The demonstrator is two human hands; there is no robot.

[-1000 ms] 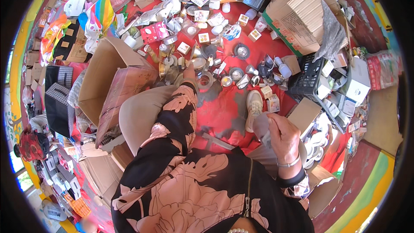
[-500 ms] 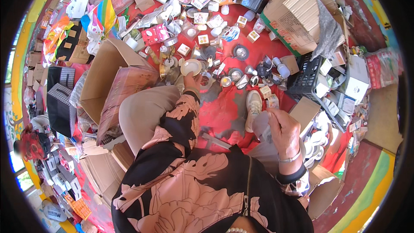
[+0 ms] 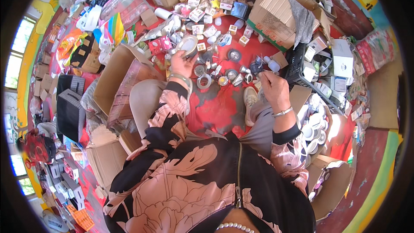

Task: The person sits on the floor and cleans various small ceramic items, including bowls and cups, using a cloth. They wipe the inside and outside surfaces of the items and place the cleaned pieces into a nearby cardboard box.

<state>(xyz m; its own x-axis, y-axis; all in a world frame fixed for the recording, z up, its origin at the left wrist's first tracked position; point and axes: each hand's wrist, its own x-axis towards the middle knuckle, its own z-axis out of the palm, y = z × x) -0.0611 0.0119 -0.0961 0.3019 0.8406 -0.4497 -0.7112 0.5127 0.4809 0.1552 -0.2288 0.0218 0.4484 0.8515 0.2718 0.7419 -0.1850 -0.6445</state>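
My left hand (image 3: 183, 64) is closed on a round ceiling light (image 3: 188, 44) with a pale rim and cream face, tilted above the pile. My right hand (image 3: 276, 88) is closed, with thumb and fingertips pressed together above my shoe; anything between them is too small to make out. Under and between my hands, loose lamp parts lie on the red floor: a white ring (image 3: 204, 81), a dark round fitting (image 3: 234, 55) and several small silver spotlights (image 3: 232, 74).
An open cardboard box (image 3: 113, 75) stands left of my knee. A black plastic crate (image 3: 297, 71) full of small boxes is at the right, beside a large carton (image 3: 272, 19). White round parts (image 3: 314, 129) fill a box near my right elbow. Small cartons (image 3: 196, 15) are heaped farther off.
My left hand has lifted the round ceiling light and tilted it. My right hand has moved forward from beside my knee to over the lamp parts. The whole view has shifted slightly.
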